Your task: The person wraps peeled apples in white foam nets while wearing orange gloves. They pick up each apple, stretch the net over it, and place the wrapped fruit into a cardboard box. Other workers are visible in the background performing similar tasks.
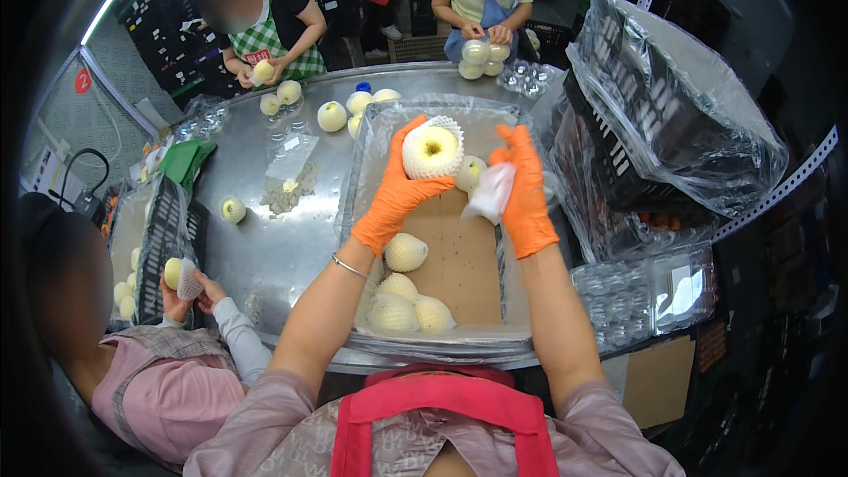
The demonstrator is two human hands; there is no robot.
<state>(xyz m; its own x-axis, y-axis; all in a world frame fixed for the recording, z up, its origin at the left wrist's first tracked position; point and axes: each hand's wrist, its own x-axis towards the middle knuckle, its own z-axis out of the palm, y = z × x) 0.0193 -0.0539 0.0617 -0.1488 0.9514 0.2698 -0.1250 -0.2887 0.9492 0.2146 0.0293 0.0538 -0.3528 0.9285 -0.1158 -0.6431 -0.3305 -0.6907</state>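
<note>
My left hand (411,175), in an orange glove, holds up a pale yellow apple (434,146) in a white foam net, its browned end facing me. A crumpled white piece of wrapping (491,192) is pinched in my right hand (523,185), also orange-gloved and a little blurred. Both hands are over a crate (432,106) lined with clear plastic film, with brown cardboard (457,252) on its bottom. Several foam-netted fruits (401,305) lie in its near left corner, and another netted fruit (470,172) sits between my hands.
Netted fruits (331,116) and a plastic bag (291,154) lie on the metal table (298,238). Film-covered black crates (669,112) are stacked to the right, above clear plastic trays (613,298). Co-workers handle fruit at left (189,285) and across the table (265,69), (487,33).
</note>
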